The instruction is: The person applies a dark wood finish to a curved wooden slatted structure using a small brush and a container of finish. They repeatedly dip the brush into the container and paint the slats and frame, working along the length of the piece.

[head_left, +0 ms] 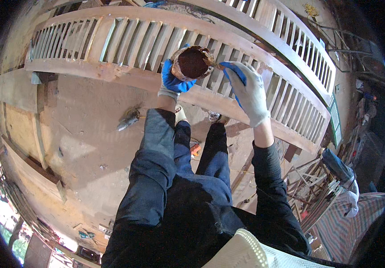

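Note:
A round tub [177, 70] with a smeared rim holds dark reddish-brown matter. My left hand [172, 79], in a blue-coated work glove, is wrapped around the tub's left side and underside. At the tub's right rim, my gloved right hand [245, 85] has its thumb and forefinger pinched together. A small brownish piece shows between those fingertips and the rim, too little of it to name. Both hands are above a long slatted wooden panel [130, 73] of bare wood, which passes beneath the tub.
Beyond it lies a second slatted panel [286, 58]. A dark tool with a cord [130, 118] rests on the floor to the left, near wooden boards [22, 129]. Striped sheeting [351, 223] and a heap of thin wooden strips [310, 185] are on the right.

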A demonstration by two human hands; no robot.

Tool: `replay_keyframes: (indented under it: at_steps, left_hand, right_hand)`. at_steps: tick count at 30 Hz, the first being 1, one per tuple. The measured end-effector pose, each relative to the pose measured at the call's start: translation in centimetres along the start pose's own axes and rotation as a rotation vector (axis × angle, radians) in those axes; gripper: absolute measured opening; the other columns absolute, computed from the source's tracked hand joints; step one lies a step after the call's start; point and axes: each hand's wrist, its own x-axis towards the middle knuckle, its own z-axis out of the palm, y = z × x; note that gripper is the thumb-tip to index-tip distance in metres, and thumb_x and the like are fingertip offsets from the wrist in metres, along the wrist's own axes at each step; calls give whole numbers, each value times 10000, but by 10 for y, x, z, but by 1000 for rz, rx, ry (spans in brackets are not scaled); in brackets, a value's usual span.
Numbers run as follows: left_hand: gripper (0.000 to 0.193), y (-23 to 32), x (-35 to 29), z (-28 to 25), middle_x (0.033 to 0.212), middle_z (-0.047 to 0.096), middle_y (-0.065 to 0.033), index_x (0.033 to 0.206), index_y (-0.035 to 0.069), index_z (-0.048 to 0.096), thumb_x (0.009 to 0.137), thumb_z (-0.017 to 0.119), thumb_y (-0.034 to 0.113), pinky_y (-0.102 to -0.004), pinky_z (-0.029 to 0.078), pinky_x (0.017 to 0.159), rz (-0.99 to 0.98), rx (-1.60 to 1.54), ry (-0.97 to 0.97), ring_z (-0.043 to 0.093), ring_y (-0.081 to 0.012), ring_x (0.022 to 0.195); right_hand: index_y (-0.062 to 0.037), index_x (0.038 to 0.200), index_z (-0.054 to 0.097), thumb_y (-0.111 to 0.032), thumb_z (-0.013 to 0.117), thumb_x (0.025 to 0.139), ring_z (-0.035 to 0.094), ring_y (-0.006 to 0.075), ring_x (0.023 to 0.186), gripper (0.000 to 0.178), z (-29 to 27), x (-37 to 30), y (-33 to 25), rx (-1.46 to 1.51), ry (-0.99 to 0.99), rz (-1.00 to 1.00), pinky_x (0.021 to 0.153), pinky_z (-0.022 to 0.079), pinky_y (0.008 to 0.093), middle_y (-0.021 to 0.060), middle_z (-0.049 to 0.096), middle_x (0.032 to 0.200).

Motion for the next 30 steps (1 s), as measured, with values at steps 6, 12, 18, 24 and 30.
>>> replay_keyframes:
  at_steps: [6,12,18,24,30]
  left_hand:
    - [800,6,-7,11,1492,387,-114,1457,90,354,831,679,467,-543,284,1136,33,-49,-192,386,-307,1361]
    - [786,4,2,7,1502,369,-133,1463,73,340,858,636,479,-562,270,1135,-26,-213,-360,380,-317,1364]
    - [753,7,-3,11,1489,391,-129,1459,84,353,875,592,493,-563,299,1117,-10,-146,-282,395,-317,1352]
    - [848,5,0,9,1468,414,-108,1467,107,330,824,618,579,-523,328,1118,115,182,-152,407,-315,1342]
    - [903,5,-3,18,1465,414,-125,1462,159,351,763,574,686,-561,346,1095,150,320,-31,420,-339,1329]
  right_hand:
    - [-95,875,682,-204,597,873,644,300,859,139,32,31,-30,-650,-107,-372,699,529,396,129,612,902]
    - [-132,932,687,-178,635,810,660,268,903,141,59,51,-15,-772,-261,-276,724,548,377,79,630,1022]
    - [-109,970,713,-251,598,872,635,338,915,207,25,46,-17,-370,-264,-147,792,516,428,122,657,933]
    - [-80,1018,735,-302,654,899,621,153,656,265,2,41,23,329,-328,235,612,488,281,33,692,781]
    - [-86,1125,688,-295,640,924,399,8,545,294,-11,24,27,797,-416,468,468,311,185,-72,563,725]
